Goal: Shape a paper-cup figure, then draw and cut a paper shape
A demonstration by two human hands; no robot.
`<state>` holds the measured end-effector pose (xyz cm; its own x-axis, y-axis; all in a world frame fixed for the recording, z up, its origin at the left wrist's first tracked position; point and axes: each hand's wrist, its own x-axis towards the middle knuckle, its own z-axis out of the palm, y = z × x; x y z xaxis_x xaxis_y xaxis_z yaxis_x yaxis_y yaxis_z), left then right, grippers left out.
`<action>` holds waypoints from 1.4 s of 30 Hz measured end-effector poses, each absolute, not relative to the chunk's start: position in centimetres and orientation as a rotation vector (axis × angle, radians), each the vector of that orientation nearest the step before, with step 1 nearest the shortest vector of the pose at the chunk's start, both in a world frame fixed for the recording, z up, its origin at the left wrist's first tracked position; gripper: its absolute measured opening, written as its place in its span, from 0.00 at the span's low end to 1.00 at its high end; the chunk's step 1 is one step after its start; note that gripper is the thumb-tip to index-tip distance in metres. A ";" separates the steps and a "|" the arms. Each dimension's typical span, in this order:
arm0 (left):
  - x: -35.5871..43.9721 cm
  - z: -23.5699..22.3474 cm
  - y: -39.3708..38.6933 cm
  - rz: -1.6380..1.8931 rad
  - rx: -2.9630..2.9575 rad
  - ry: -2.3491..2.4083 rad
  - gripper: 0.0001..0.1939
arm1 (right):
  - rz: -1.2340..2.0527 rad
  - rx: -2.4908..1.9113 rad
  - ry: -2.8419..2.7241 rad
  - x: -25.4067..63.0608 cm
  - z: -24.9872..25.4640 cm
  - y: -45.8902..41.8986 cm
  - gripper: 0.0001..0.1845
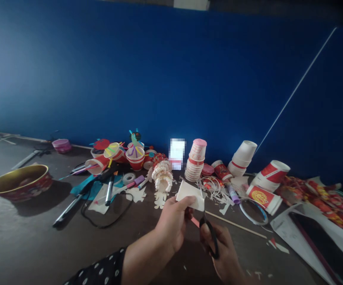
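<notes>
My left hand [173, 221] is closed on a piece of white paper [190, 194], thumb on top, above the front middle of the table. A narrow pinkish strip [195, 222] shows just below that hand. To its right, my right hand [223, 247] grips black-handled scissors [210, 237], with the thumb at a handle loop. The blades point up at the paper's right edge; how far they are apart is hard to see. Behind the paper lies a curved chain of cut white cup pieces [162, 180]. White paper scraps [160, 200] lie near it.
Stacked paper cups [194, 164] and a blurred bright screen [177, 154] stand against the blue wall [171, 79]. Left are a gold-rimmed bowl [19, 186], a marker [109, 192] and decorated cups [135, 156]. A thin stick [236, 224], a headband-like ring [253, 211] and a phone [322, 245] lie right.
</notes>
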<state>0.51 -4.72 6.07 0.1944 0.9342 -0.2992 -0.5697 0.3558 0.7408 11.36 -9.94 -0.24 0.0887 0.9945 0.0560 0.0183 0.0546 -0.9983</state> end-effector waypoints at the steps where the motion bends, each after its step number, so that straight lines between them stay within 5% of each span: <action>1: 0.5 6.1 -4.7 1.128 0.534 0.826 0.10 | 1.098 -1.217 -1.179 11.3 -0.2 -9.9 0.23; 42: -0.1 6.6 -3.8 1.137 0.561 0.838 0.09 | 1.122 -1.260 -1.049 11.4 -0.5 -10.2 0.24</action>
